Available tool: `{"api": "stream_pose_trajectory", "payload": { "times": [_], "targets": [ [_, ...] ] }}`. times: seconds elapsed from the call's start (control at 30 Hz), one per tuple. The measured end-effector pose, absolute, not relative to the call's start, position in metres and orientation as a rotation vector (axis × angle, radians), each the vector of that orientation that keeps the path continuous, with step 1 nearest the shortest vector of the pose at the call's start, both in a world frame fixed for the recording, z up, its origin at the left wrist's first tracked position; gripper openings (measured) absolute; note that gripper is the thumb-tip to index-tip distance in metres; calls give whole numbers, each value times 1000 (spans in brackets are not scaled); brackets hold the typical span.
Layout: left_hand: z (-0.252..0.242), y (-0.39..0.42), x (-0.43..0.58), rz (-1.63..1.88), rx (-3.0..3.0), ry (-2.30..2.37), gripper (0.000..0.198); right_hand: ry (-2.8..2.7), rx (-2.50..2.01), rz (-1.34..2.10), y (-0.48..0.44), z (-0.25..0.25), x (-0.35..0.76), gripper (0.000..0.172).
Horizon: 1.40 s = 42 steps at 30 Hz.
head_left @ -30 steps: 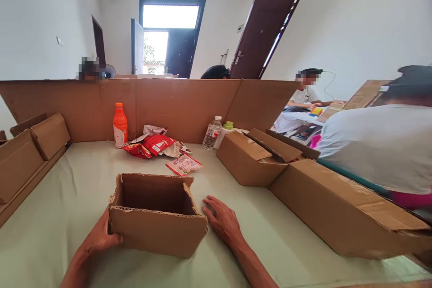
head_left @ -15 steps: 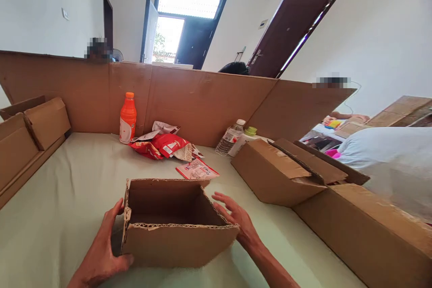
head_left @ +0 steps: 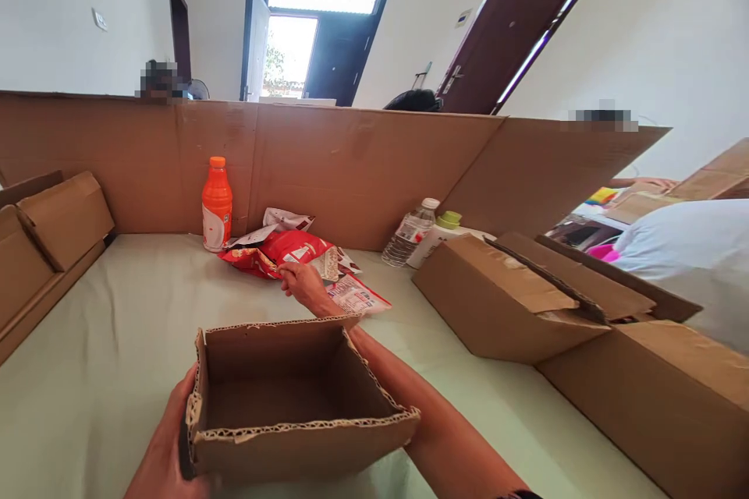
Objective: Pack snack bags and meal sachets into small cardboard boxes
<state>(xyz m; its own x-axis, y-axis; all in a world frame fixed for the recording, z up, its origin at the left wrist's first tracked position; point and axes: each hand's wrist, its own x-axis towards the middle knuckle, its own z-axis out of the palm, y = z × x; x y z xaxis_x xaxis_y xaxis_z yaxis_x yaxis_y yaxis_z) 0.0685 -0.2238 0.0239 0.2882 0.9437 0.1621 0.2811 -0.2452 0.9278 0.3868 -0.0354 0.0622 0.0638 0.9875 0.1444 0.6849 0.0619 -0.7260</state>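
Note:
An open-topped cardboard box [head_left: 304, 448] with ragged cut edges stands in front of me, with no contents visible inside. My left hand [head_left: 167, 444] grips its left side, the fingers along the outer wall and the thumb, blurred, low at the front corner. Beyond the box, my right hand [head_left: 304, 284] reaches forward past its right side. Its closed fingers pinch the lower edge of a red snack bag [head_left: 301, 245], which lies among other crumpled packets. A flat pink-and-white packet [head_left: 356, 296] lies just right of that hand, partly covered by the wrist.
An orange bottle [head_left: 217, 203] stands left of the bags. To the right are a clear plastic bottle [head_left: 409, 234], tilted, and a green-capped white container [head_left: 430, 245]. Cardboard boxes [head_left: 497, 288] line the right, others [head_left: 67, 218] the left. A cardboard partition [head_left: 363, 171] closes the back.
My right hand has left the box's right side and moved forward and left to the red bag, its fingers closing. My left hand stays at the box, which sits slightly lower left in view.

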Motion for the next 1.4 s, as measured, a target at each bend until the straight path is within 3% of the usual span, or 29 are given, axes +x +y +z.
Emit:
{"api": "stream_pose_trajectory", "payload": {
  "times": [0.2,0.4,0.6,0.67,0.93,1.1,1.27,1.4],
  "targets": [
    [22,-222,66,1001,1556,1165,113,-1737,-1750,469,-70,60,421,29],
    [23,-221,64,1031,1599,1144,114,-1779,-1754,407,-41,60,379,34],
    [35,-219,56,1239,1408,1312,116,-1738,-1712,330,-34,72,362,24],
    [42,-220,56,1288,1383,1295,114,-1724,-1687,288,-58,69,377,21],
    [56,-219,58,1304,1321,1237,110,-1541,-1856,183,-258,25,478,38],
    [42,-205,44,1238,1353,1327,103,-1533,-2007,150,-346,36,507,39],
    [33,-196,36,1243,1370,1321,100,-1378,-1848,-20,-329,84,512,36],
    [35,-200,36,1218,1360,1360,94,-1431,-1746,-102,-272,95,514,46]
  ]
}}
